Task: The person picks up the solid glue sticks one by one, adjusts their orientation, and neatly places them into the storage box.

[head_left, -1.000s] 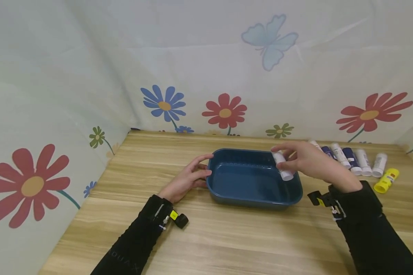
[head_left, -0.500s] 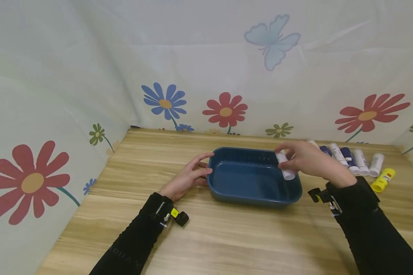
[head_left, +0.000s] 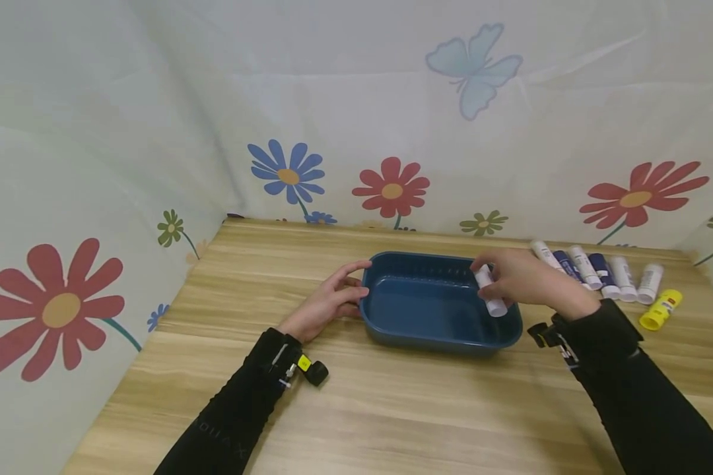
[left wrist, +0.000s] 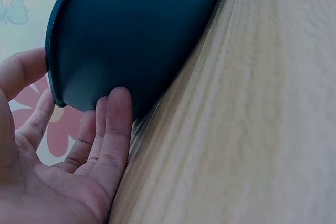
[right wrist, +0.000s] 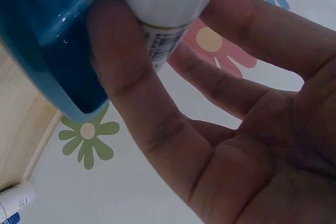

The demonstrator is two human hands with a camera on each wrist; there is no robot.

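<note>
A blue rectangular tub [head_left: 434,344] stands on the wooden table. My left hand [head_left: 328,305] is at its left end, fingers fairly straight and touching the rim and outer wall; in the left wrist view, fingertips [left wrist: 119,106] lie against that wall. Over the tub's right end, my right hand [head_left: 519,280] pinches a white glue stick [head_left: 492,300] between thumb and fingers. The stick is tilted, its lower end over the tub's interior. In the right wrist view, part of a barcode shows on the white glue stick [right wrist: 168,9]. My fingers cover part of its body.
Right of the tub, several white and dark blue glue sticks [head_left: 603,274] lie in a slanted row near the back edge. A yellow glue stick [head_left: 661,310] lies in front of the row's right end. A flower-print curtain [head_left: 333,99] hangs behind the table [head_left: 392,409].
My right hand has moved slightly left and lower with the white glue stick, showing more of the row behind it. My left hand stays against the tub. The head view has shifted a little.
</note>
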